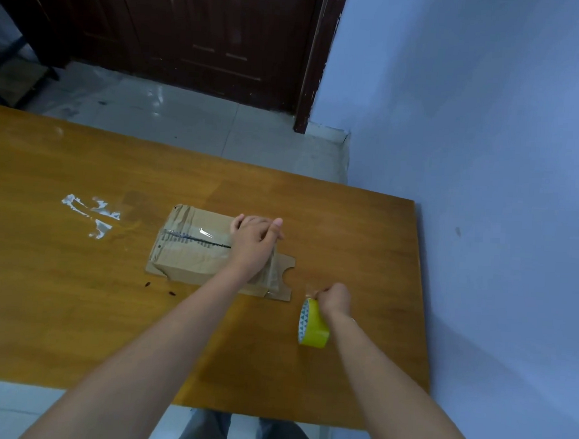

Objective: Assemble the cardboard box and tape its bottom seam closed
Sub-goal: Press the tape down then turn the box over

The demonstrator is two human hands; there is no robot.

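Head view: left hand (253,237) presses tape onto cardboard box (192,248), seam's long axis running left-right; right hand (335,299), just right, grips tape roll (313,323).

- No text, brand, number or sign is readable anywhere.
- The tape roll (313,323), near the cardboard box (192,248), shows only a triangle pattern, no letters.

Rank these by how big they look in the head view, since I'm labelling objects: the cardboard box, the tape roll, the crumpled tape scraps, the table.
1. table
2. cardboard box, partly covered by the left hand
3. crumpled tape scraps
4. tape roll, held by the right hand; close to the scraps, so that order is unsure.
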